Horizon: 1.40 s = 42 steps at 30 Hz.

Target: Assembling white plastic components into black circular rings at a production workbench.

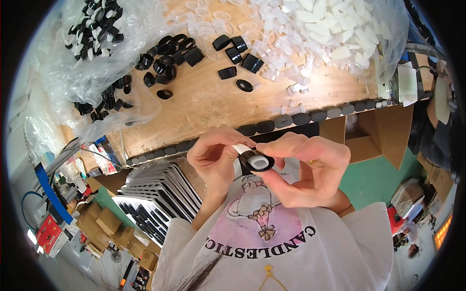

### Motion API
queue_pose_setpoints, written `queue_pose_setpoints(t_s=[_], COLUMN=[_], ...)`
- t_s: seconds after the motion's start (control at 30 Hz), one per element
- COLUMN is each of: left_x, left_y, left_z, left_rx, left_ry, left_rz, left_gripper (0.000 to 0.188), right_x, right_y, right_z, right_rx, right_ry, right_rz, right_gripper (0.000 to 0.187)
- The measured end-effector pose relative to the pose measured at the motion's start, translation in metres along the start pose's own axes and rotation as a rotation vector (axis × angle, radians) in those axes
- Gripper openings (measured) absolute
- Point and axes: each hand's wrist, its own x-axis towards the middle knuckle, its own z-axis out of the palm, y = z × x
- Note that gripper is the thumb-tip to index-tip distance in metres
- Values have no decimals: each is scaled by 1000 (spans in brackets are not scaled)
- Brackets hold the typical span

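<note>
Just beyond my chest, both hands meet around one small assembly. A black oval plastic part with a flared rim is pinched between the thumb and fingers of my right hand. A pale oval piece shows in its middle. My left hand is closed at the other end, its fingertips on a white flat piece that touches the black part. Whether the white piece and the pale oval are one thing, I cannot tell. The fingers hide part of the assembly.
Beyond my hands is a wooden table, its near edge lined with dark round pads. On it lie loose black rings, clear plastic parts, white oval pieces and plastic bags. Stacked trays stand at lower left; a cardboard box at right.
</note>
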Motion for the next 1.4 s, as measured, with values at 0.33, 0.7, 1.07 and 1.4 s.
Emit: queue_pose_setpoints(t_s=[0.33,0.7,1.07,1.4], left_x=[-10,-5,-7,1], left_y=[1,8,12,12], left_z=[14,0,6,11], left_rx=[7,510,715,785], left_ry=[35,61,19,-30], left_rz=[-126,-122,-89,122], left_gripper=[23,39,35,40], right_x=[-1,3,9,4], right_y=[3,88,110,20], right_z=[-9,-59,-44,-22], right_rx=[28,-820,-765,-484], right_ry=[4,279,497,148], right_rz=[36,403,423,-263], right_gripper=[59,17,14,18])
